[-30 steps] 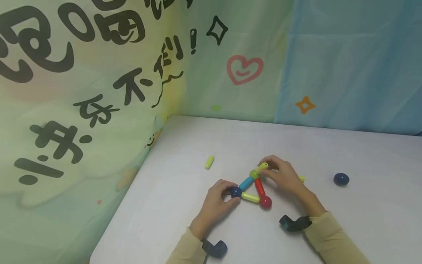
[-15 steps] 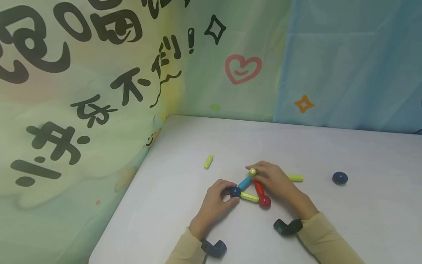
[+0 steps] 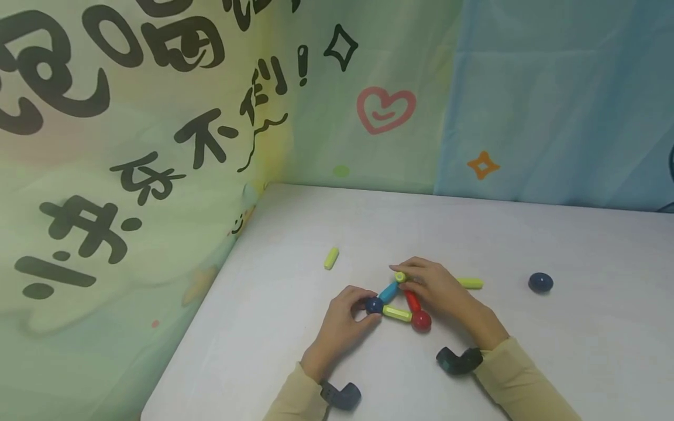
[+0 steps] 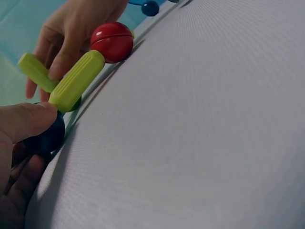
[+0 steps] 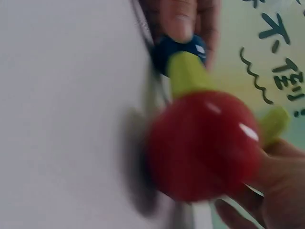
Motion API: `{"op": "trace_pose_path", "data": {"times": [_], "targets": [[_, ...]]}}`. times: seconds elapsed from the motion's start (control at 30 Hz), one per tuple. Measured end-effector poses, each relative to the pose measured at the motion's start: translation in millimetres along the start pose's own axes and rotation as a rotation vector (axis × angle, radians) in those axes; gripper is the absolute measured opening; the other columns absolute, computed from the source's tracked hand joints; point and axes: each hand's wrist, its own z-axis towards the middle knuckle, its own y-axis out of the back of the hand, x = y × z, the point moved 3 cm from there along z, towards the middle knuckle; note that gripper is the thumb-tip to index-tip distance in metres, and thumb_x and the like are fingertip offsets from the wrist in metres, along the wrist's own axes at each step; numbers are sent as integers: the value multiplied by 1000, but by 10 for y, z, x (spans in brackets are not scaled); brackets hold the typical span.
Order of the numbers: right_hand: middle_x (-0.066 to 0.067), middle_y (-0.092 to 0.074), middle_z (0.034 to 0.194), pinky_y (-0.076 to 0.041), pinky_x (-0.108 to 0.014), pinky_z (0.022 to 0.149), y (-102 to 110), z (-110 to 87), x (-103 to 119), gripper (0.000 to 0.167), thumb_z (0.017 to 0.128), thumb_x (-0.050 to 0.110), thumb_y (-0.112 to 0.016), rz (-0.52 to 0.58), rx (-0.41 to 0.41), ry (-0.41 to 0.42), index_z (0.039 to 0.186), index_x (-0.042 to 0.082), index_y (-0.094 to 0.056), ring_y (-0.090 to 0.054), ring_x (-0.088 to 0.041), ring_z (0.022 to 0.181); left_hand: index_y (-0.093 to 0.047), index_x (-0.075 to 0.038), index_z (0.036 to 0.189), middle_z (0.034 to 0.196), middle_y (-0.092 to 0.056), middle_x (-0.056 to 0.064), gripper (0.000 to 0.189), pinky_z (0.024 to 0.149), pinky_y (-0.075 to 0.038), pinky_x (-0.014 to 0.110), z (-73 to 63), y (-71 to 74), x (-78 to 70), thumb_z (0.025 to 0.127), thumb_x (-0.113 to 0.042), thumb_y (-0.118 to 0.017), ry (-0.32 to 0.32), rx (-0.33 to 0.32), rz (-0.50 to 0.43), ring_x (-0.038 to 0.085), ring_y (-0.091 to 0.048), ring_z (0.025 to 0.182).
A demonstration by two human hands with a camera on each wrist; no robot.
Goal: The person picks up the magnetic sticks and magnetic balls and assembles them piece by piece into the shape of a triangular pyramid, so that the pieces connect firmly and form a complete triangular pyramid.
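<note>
A triangle of magnetic rods and balls lies on the white table. My left hand [image 3: 342, 321] pinches its dark blue ball [image 3: 374, 305] between thumb and fingers. From that ball a blue rod [image 3: 388, 292] and a yellow-green rod [image 3: 397, 314] extend; the latter meets a red ball [image 3: 421, 321], which a red rod [image 3: 413, 302] joins to the far corner. There, my right hand [image 3: 434, 286] pinches another yellow-green rod [image 4: 35, 71], raised at an angle over a green ball [image 4: 76, 102]. Fingers and rod mostly hide this green ball in the head view.
One loose yellow-green rod [image 3: 331, 258] lies behind the triangle to the left. Another yellow-green rod [image 3: 470, 283] is just beyond the right wrist, and a dark blue ball [image 3: 540, 283] rests farther right. Printed cloth [image 3: 389, 152] borders the table's back and left.
My right hand has shifted left and turned the held rod from slanting outward to pointing up over the green ball. The loose rod behind the right wrist shows more. My left hand keeps its hold.
</note>
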Motion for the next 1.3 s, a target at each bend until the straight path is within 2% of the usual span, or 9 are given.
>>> {"op": "trace_pose_path", "data": {"times": [0.17, 0.3, 0.47, 0.6, 0.7, 0.8, 0.93, 1.1, 1.3], "targets": [[-16, -51, 136, -39, -58, 102, 225, -85, -238, 58, 85, 22, -71, -11, 70, -160, 138, 14, -50, -44, -39, 129, -62, -15, 116, 109, -60, -3, 37, 91, -48, 16, -13, -19, 11, 81, -19, -74, 14, 4, -14, 6, -61, 100], [-20, -56, 124, -42, -58, 97, 410, -229, -519, 51, 83, 24, -72, -92, 113, -256, 129, 7, -58, -51, -41, 117, -62, -16, 116, 109, -60, -4, 37, 91, -49, 17, -28, -23, 7, 81, -20, -74, 10, 5, -7, 6, -61, 100], [-17, -62, 111, -47, -54, 90, 462, -350, -695, 40, 82, 28, -73, -89, 175, -269, 115, 6, -67, -58, -37, 104, -62, -16, 116, 108, -60, -4, 37, 91, -49, 18, -47, -12, 6, 81, -19, -75, -4, -7, 9, 6, -61, 99], [-13, -64, 105, -47, -54, 89, 465, -374, -711, 31, 83, 24, -72, -77, 158, -278, 109, 8, -70, -58, -36, 102, -62, -16, 115, 108, -61, -4, 37, 91, -49, 19, -40, -14, 0, 81, -19, -75, -17, -19, 14, 6, -61, 99], [-11, -66, 102, -48, -53, 87, 483, -373, -678, 24, 86, 21, -69, -50, 132, -312, 106, 8, -67, -60, -34, 100, -62, -16, 115, 108, -61, -3, 37, 91, -50, 20, -22, -13, -17, 81, -18, -75, -28, -32, 7, 7, -61, 99], [-12, -67, 103, -51, -50, 85, 504, -354, -561, 23, 87, 21, -69, 25, 95, -322, 105, 9, -63, -62, -34, 100, -61, -16, 115, 108, -61, -3, 38, 90, -50, 20, -6, -17, -14, 80, -19, -75, -16, -37, 4, 7, -61, 99], [-10, -68, 106, -54, -47, 84, 480, -311, -271, 26, 85, 22, -71, 145, 72, -276, 106, 11, -61, -64, -33, 101, -61, -16, 115, 108, -61, -3, 38, 90, -50, 18, -7, -16, -4, 80, -18, -75, 2, -33, -1, 7, -61, 99], [-4, -70, 103, -56, -42, 81, 385, -275, 66, 25, 81, 21, -74, 226, 122, -207, 103, 14, -64, -66, -26, 97, -61, -18, 116, 109, -61, -4, 38, 90, -49, 19, -9, -12, -1, 81, -20, -75, 30, -23, 2, 6, -61, 100], [-2, -70, 102, -57, -37, 78, 317, -270, 215, 24, 79, 18, -76, 245, 148, -164, 101, 15, -65, -67, -23, 95, -61, -15, 116, 109, -61, -2, 38, 90, -50, 19, -7, -7, -15, 80, -17, -75, 22, -21, -15, 9, -62, 100]]}}
